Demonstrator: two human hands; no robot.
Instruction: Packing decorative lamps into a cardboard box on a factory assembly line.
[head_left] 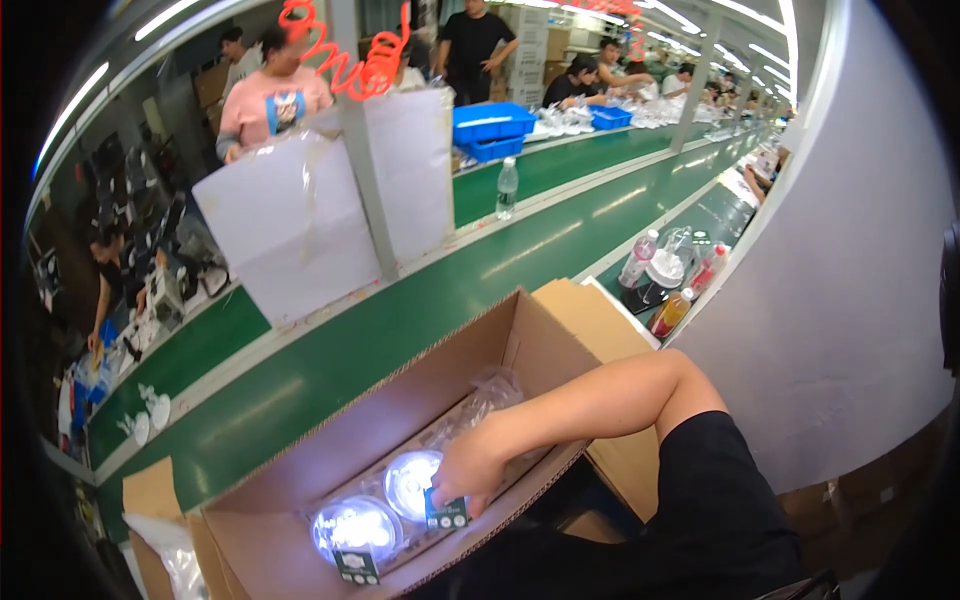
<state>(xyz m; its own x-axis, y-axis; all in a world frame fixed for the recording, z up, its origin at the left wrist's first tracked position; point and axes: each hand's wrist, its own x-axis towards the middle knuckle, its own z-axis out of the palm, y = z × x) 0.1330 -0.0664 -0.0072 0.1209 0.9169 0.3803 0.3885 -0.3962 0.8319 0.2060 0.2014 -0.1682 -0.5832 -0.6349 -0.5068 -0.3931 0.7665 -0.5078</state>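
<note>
Inside a long open cardboard box [275, 480], my right hand [470, 470] reaches down with its fingers closed at the edge of a brightly lit round lamp [408, 482]. A dark green card tag [446, 512] hangs at that lamp, right beside my fingertips. Just left of it lies a second lit round lamp [352, 530] with a similar green tag [357, 567]. Clear plastic wrapping [492, 392] fills the box's far end, beyond my wrist. Glare blurs the lamps' details, and my fingertips are partly hidden. My left hand is out of view.
A green conveyor belt [430, 315] runs past the box's far side. Bottles [672, 312] stand on a side table at right, next to a pale partition [840, 300]. A clear bottle [507, 188], blue bins [492, 122] and co-workers are beyond the belt.
</note>
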